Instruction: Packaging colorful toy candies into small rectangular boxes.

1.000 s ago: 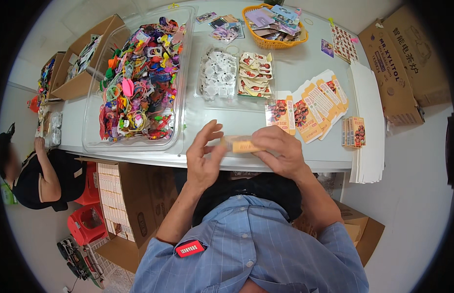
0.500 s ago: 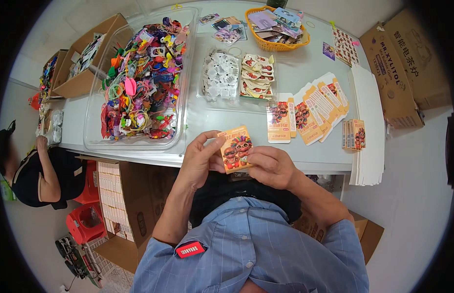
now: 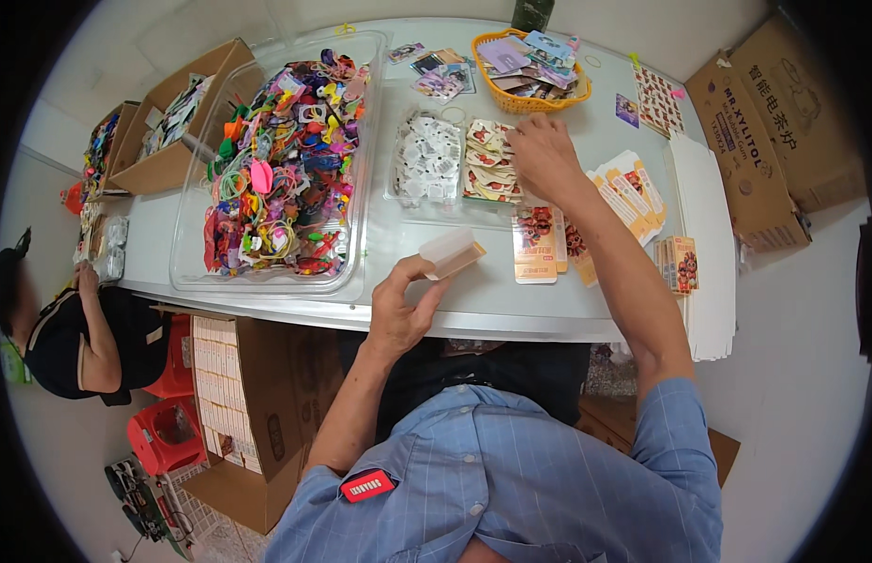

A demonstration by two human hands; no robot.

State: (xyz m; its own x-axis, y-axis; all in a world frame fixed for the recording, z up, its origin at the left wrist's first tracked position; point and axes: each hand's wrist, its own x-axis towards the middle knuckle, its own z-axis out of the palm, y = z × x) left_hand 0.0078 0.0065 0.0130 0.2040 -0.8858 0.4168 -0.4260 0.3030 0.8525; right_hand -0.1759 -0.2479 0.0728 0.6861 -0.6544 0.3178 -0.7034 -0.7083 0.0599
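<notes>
Left hand (image 3: 405,305): pinching small open white cardboard box (image 3: 452,253)
Box place: over light-grey table (image 3: 487,310), near front edge
Right hand (image 3: 545,161): at cream-and-red flat packets (image 3: 488,167); fingertips hidden, cannot tell grip

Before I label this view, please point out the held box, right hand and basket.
Held box (image 3: 449,253): head view, on its white panel.
Right hand (image 3: 545,157): head view, on its back.
Basket (image 3: 531,101): head view, on its yellow near wall.

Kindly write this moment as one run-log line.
left hand: holds small carton | right hand: at cream-and-red packets | yellow basket: cards inside
</notes>
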